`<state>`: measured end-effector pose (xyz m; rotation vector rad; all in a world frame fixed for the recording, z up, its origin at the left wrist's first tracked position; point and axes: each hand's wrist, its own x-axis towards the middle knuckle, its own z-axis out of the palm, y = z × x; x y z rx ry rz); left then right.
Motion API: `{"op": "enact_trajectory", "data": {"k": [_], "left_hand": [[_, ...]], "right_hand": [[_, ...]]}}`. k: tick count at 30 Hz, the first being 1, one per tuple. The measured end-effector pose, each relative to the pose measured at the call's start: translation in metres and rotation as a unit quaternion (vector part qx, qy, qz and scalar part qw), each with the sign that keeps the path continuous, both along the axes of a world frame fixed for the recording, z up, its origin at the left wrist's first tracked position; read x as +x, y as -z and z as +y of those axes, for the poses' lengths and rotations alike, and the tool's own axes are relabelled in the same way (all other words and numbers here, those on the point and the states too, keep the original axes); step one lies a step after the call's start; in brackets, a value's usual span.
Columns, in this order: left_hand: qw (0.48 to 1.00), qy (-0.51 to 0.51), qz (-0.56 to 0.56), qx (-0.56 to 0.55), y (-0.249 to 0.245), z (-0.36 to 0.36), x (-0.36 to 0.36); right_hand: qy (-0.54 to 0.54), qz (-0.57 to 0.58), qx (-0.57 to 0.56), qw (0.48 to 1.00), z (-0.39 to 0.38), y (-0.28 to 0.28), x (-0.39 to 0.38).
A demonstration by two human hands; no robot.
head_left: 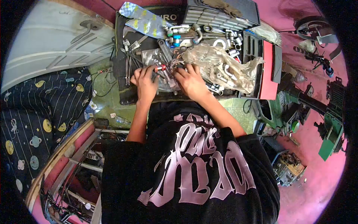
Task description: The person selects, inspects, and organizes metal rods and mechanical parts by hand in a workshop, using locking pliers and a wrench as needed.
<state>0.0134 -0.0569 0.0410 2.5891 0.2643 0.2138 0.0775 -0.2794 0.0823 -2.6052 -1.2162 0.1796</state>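
My left hand point(145, 83) is over the left part of a dark mat point(121, 61), its fingertips at a small red-capped item point(160, 68). To the right, my right hand point(189, 80) reaches in with curled fingers at some thin wires or small parts point(175, 64). Whether it grips them is hidden. Beneath and between both hands lies a clear plastic bag point(164, 84) with metal parts in it. A larger crumpled plastic bag point(210, 59) with metal fittings lies just right of my right hand.
Long metal tools point(128, 67) lie at the mat's left. Behind are a blue-silver packet point(145, 22), hose fittings point(179, 30) and a grey drawer cabinet point(223, 16). A red-edged toolbox point(268, 71) stands right; a green machine point(330, 138) is farther right.
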Motion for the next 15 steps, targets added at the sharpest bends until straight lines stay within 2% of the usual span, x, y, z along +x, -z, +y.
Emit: {"op": "enact_trajectory", "data": {"k": [1, 5, 9, 15], "left_hand": [[1.0, 0.014, 0.001, 0.002, 0.002, 0.002, 0.002], [0.999, 0.038, 0.015, -0.001, 0.007, 0.01, 0.01], [0.999, 0.042, 0.026, -0.015, 0.012, 0.014, 0.015], [0.998, 0.053, 0.001, -0.019, 0.006, 0.014, 0.011]], "right_hand": [[0.007, -0.03, 0.024, 0.999, 0.016, 0.002, 0.001], [0.035, -0.043, -0.023, 0.998, 0.062, 0.024, 0.007], [0.059, -0.083, -0.05, 0.994, 0.071, 0.046, 0.009], [0.069, -0.03, -0.041, 0.996, 0.064, 0.051, 0.017]]}}
